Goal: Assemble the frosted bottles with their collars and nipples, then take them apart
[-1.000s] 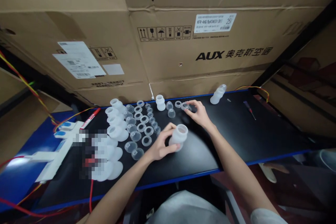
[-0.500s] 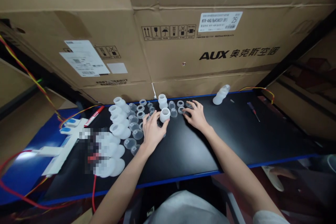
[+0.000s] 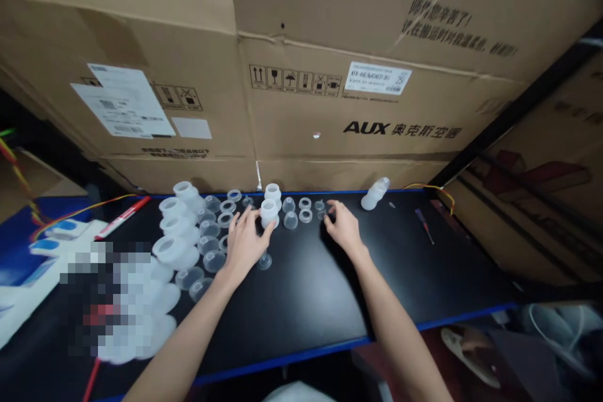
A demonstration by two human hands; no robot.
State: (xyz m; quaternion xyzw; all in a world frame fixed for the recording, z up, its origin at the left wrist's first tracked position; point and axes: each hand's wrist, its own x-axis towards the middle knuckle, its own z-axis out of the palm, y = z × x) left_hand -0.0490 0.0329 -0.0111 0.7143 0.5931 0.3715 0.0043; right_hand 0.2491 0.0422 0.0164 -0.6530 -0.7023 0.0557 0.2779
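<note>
My left hand point(image 3: 244, 244) rests on the black table point(image 3: 306, 282) with its fingers spread; the thumb and forefinger touch a white translucent bottle body point(image 3: 269, 212) that stands upright. A second bottle body point(image 3: 272, 193) stands just behind it. My right hand point(image 3: 342, 226) lies palm down, its fingertips at a small clear ring point(image 3: 320, 206) near the back edge; whether they pinch it is unclear. Clear rings point(image 3: 305, 215) and caps point(image 3: 290, 220) lie between the two hands. A small clear cap point(image 3: 264, 261) lies by my left wrist.
Several more white bottle bodies point(image 3: 172, 250) and clear caps line the left of the table. An assembled bottle point(image 3: 374, 195) lies at the back, a small screwdriver point(image 3: 425, 225) to its right. A red marker point(image 3: 123, 217) lies far left. Big cardboard boxes point(image 3: 330, 75) wall the back.
My left hand carried the bottle body from the table's middle to the back row and stood it there, fingers loosening. My right hand stayed at the small rings. The view shifted.
</note>
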